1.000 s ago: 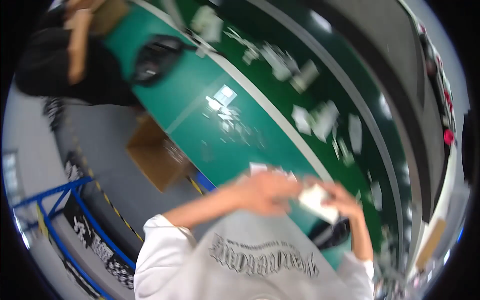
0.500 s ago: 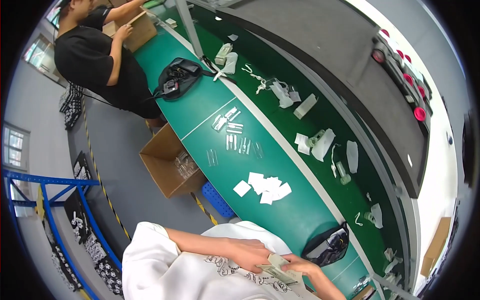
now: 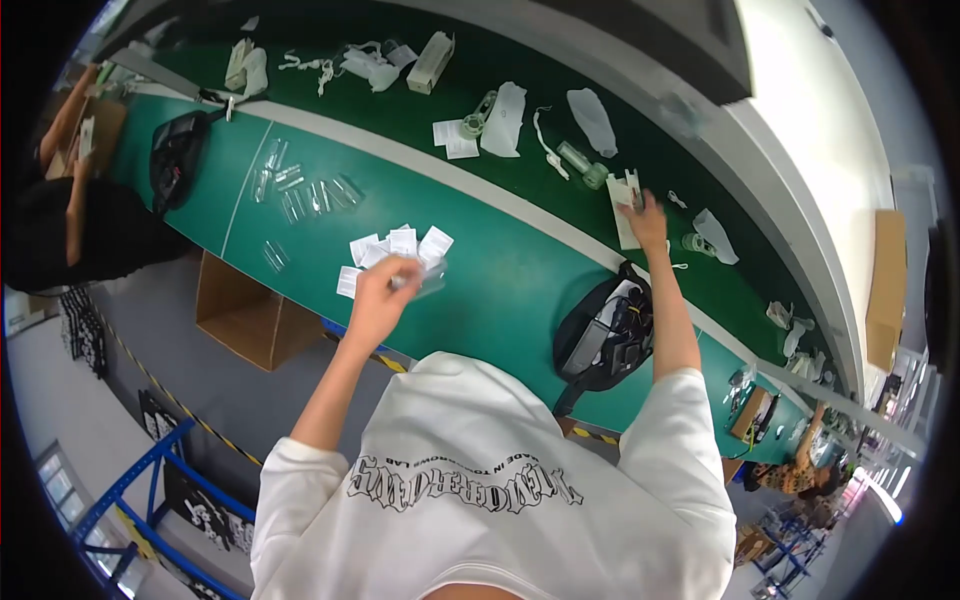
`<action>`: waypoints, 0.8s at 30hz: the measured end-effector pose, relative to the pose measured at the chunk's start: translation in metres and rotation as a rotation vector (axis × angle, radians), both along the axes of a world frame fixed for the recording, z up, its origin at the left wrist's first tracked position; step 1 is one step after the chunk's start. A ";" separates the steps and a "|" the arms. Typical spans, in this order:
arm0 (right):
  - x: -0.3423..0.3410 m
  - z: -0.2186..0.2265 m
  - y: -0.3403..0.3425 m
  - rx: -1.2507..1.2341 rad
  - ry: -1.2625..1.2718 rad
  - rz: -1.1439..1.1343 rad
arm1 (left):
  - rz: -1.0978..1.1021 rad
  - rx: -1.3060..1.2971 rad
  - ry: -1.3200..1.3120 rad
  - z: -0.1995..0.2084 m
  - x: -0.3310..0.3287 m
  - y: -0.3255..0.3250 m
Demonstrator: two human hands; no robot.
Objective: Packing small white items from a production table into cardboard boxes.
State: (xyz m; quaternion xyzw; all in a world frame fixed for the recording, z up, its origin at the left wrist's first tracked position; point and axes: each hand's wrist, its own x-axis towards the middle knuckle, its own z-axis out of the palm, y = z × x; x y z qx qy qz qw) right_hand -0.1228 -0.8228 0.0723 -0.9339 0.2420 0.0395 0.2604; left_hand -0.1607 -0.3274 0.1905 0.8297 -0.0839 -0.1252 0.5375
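My left hand [image 3: 385,295] is closed at the near side of the green table, pinching a clear plastic piece [image 3: 432,280] that is smeared by motion. Just beyond it lie several white paper sheets [image 3: 402,242], partly behind the hand. My right hand [image 3: 648,222] reaches out over the dark green belt, its fingers round a slim cream carton [image 3: 625,215] with one end open. A green-tinted glass tube [image 3: 580,162] lies on the belt beyond that carton. Several clear plastic pieces [image 3: 320,196] are spread on the table to the left.
A black bag [image 3: 610,335] sits below my right forearm, and another black bag [image 3: 178,160] lies far left. Along the belt are a closed carton [image 3: 431,62], plastic wraps [image 3: 503,120] and white cords. A cardboard box [image 3: 245,310] stands below the table edge. A co-worker [image 3: 80,220] is at left.
My hands, earlier together on a carton near my body, have parted. The right one has carried a carton out over the belt; the left now holds clear plastic. The view has turned rightward.
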 end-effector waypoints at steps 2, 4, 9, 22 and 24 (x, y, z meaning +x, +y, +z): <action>0.031 -0.006 0.016 -0.575 -0.321 0.010 | 0.129 -0.127 0.085 -0.021 0.022 -0.016; 0.078 -0.009 0.055 -0.538 -0.605 0.297 | 0.165 -0.075 0.118 -0.040 0.061 -0.027; 0.164 -0.054 0.154 -0.025 -0.152 0.201 | 0.340 -0.154 -0.067 -0.133 0.180 -0.074; 0.121 0.008 0.060 -0.380 -0.047 -0.073 | -0.065 0.625 -0.491 -0.173 0.189 -0.135; 0.131 0.009 0.085 -0.296 -0.162 0.185 | -0.138 0.667 -0.443 -0.171 0.183 -0.135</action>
